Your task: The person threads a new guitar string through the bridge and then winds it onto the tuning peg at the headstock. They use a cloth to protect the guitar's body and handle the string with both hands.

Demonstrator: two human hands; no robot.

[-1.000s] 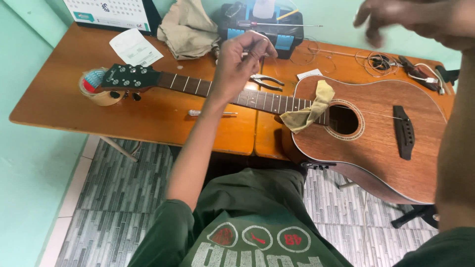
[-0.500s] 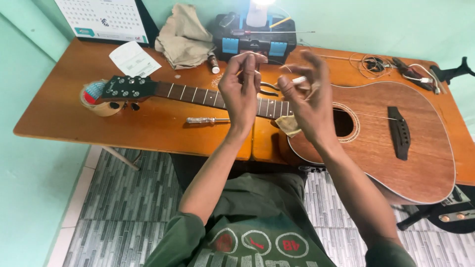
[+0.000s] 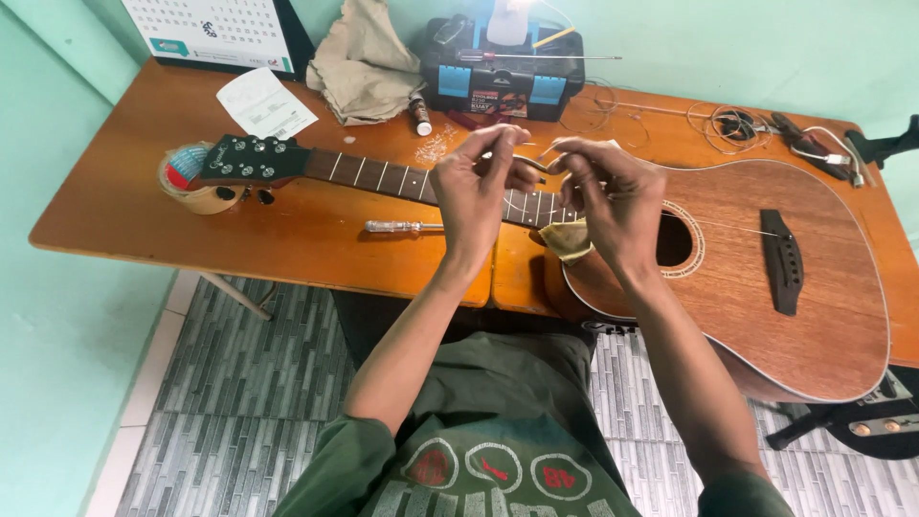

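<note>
Left hand (image 3: 474, 187) & right hand (image 3: 603, 187) both pinch a thin guitar string (image 3: 525, 165) above the guitar (image 3: 766, 278) neck (barely visible tbh); looks light, springy, prob slippery; best gripped near the ends w/ fingertips.

Bright, even daylight across the scene, soft glare on the glossy orange-brown wooden table (image 3: 124, 201), faint shadows under both hands, sharp focus mid-frame, wide-angle bending at the edges, blown-out highlight at top centre.

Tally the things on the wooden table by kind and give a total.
Guitar: 1
Screwdriver: 1
Toolbox: 1
Cloth: 1
Calendar: 1
Paper slip: 1
Small bottle: 1
Tape roll: 1
Total: 8
</note>
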